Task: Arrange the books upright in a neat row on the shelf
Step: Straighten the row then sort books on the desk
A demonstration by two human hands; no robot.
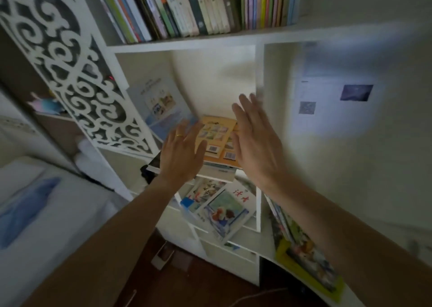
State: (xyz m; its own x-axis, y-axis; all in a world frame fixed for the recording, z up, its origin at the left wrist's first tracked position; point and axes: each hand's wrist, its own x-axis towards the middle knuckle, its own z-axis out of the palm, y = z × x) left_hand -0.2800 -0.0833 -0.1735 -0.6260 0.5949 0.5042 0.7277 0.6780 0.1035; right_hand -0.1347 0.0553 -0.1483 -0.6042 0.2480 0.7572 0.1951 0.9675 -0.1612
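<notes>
An orange book [216, 134] lies flat on top of a low stack of books [218, 172] in the middle compartment of the white shelf [187, 46]. My left hand [181, 151] hovers with straight fingers over the stack's left side, a ring on one finger. On the stack's right side my right hand [256, 141] is raised with its fingers spread, holding nothing. A pale blue book [161, 101] leans against the compartment's left wall. The shelf above carries a row of upright books [198, 5].
Picture books [222, 206] lie tilted in the compartment below, and more books [304, 248] lean in a lower right compartment. A white carved panel [70, 68] flanks the shelf on the left. A bed with pale bedding [35, 208] is at the lower left.
</notes>
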